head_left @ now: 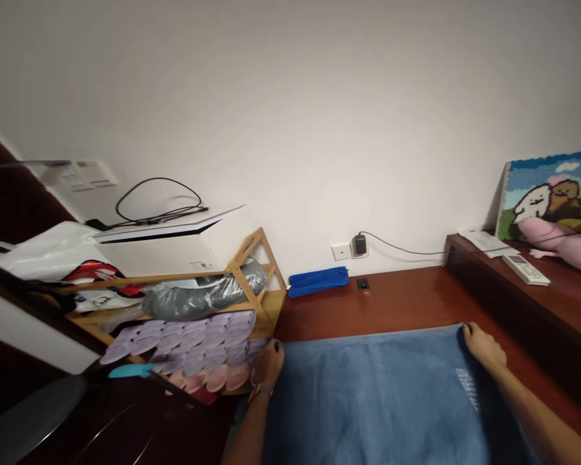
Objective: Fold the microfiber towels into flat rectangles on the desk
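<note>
Both forearms reach forward, well apart. The left hand (270,365) closes its grip on the far left corner of the blue towel (377,400) and the right hand (484,349) clutches the far right corner. The towel spreads flat over the wooden floor (407,303), its far edge running left to right.

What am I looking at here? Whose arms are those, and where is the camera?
There is no machine here, just a person. The camera sits on their head and looks forward and down, so you see their own two arms. The left hand and the right hand each grip a far corner of a blue towel, spread wide above a red-brown wooden surface. To the left stands a wooden rack with stacked slippers. By the wall lies a blue pouch, and a charger is plugged in. On the ledge at the right rest a remote and a pink plush toy.
</note>
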`<state>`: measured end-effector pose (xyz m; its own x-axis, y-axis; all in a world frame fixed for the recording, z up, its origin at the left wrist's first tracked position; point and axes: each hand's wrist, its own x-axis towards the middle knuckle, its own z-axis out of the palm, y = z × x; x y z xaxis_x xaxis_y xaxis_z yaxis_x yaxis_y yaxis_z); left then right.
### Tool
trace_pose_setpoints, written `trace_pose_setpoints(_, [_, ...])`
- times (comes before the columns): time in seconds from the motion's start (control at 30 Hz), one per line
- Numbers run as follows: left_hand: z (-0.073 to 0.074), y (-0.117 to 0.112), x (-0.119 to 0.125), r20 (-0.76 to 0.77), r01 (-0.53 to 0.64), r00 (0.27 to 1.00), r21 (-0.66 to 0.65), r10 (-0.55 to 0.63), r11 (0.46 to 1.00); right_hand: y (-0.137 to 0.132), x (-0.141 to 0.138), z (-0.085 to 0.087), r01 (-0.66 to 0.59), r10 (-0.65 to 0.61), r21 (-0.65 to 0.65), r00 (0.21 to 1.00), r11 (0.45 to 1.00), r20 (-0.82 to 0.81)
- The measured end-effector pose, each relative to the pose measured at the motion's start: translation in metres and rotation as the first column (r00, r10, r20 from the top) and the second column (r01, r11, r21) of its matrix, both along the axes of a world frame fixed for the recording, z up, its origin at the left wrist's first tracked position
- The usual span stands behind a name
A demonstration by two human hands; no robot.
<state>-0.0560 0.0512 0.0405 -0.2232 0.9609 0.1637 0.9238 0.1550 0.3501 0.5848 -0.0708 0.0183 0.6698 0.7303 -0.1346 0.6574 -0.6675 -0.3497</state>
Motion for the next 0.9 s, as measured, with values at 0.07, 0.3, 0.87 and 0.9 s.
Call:
trace_pose_setpoints(0.07, [-0.002, 0.002, 0.005, -0.051, -0.039, 0.998, -0.021, 0.038, 0.999, 0.007, -0.003, -0.002, -0.008, 0.008, -0.013, 1.000, 1.000, 0.024])
trace_pose_setpoints(0.3, [0.004, -0.013, 0.010, -0.198, -0.061, 0.978, 0.034, 0.067, 0.998, 0.004, -0.024, -0.003, 0.004, -0.014, 0.048, 0.978, 0.999, 0.210])
trace_pose_setpoints(0.87, [-0.040, -0.045, 0.018, -0.222, 0.486, 0.861, 0.090, -0.459, 0.869, -0.030, -0.055, -0.044, -0.458, 0.429, 0.030, 0.851, 0.888, 0.301])
trace_pose_setpoints(0.9, [-0.038, -0.042, 0.020, -0.213, 0.482, 0.865, 0.096, -0.455, 0.871, -0.028, -0.055, -0.041, -0.445, 0.420, 0.014, 0.855, 0.895, 0.303])
